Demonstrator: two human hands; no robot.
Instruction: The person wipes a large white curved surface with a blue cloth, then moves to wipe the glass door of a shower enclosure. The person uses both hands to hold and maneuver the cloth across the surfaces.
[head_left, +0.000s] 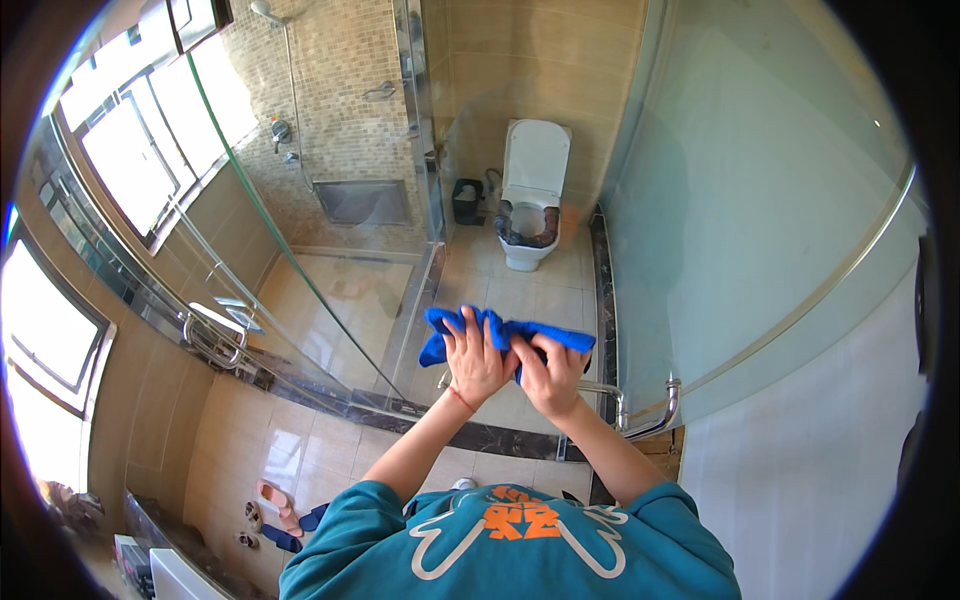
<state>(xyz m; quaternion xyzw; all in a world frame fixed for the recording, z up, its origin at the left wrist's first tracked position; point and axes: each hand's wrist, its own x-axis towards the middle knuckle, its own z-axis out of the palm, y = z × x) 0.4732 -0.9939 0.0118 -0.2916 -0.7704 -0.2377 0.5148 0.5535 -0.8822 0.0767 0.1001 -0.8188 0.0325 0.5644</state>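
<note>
A blue cloth (551, 334) is bunched between my two hands in the middle of the view. My left hand (474, 361) lies on the cloth's left part with its fingers spread over it. The right part is gripped by my right hand (551, 375), its fingers bent over the fabric. My hands are side by side, with the thumbs close together. Just below them a chrome door handle (609, 390) runs to the right, partly hidden by my right hand and forearm. Whether the cloth touches the clear glass in front of me I cannot tell.
Beyond the glass stands a white toilet (536, 161) with a raised lid, beside a black bin (468, 196). To the left are a shower enclosure with a shower tray (345, 300) and another chrome handle (214, 337). Frosted glass (720, 210) rises at right. Slippers (279, 504) lie on the floor.
</note>
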